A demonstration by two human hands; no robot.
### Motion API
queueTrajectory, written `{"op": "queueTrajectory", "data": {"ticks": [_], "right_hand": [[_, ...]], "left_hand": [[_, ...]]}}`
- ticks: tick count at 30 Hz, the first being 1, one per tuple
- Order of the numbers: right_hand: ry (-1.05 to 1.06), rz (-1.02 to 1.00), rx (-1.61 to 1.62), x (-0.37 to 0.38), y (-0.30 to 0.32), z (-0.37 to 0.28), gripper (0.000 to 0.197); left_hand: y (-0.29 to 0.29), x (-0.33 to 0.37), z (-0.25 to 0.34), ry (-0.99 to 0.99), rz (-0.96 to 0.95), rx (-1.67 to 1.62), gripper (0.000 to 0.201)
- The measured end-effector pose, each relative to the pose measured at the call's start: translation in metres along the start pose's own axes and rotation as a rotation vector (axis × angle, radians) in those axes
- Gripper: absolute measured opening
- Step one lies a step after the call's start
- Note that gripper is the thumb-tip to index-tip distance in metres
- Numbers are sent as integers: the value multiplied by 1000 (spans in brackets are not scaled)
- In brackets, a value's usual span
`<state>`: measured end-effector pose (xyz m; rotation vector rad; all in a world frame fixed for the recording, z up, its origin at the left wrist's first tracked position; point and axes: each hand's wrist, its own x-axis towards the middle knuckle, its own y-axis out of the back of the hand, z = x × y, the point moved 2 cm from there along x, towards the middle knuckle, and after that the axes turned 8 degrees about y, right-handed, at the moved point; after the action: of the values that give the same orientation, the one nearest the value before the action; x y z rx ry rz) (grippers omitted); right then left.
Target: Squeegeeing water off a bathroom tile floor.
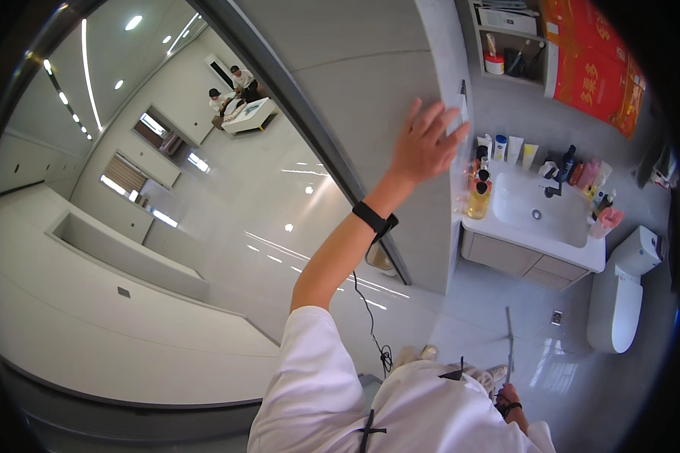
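My left hand is raised with its fingers spread and holds nothing. It is in front of the grey wall panel, close to that panel's right edge; I cannot tell whether it touches. A black band circles the left wrist. Low at my right side, my right hand is closed round a thin grey pole, which reaches forward above the tiled floor. The far end of the pole shows no clear head.
Right of the panel stands a washbasin crowded with bottles and tubes. Beyond it is a white toilet. A shelf and a red package are above. A black cable trails by my feet. Two people sit far left at a white table.
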<state>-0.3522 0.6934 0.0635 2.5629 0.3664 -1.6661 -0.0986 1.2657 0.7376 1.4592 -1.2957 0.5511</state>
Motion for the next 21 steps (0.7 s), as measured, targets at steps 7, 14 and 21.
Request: {"op": "queueTrajectory", "data": {"ticks": [7,14,21], "right_hand": [[108,332,89,1,-52,44,14],[368,493,2,-43,-52,71,54],[452,621,-148,-33,-29,78,42]], "left_hand": [[100,20,-76,413,386,376,46],[98,-29,-160,931,284,301,67],[66,-64,-184,1103,430,179,63]]}}
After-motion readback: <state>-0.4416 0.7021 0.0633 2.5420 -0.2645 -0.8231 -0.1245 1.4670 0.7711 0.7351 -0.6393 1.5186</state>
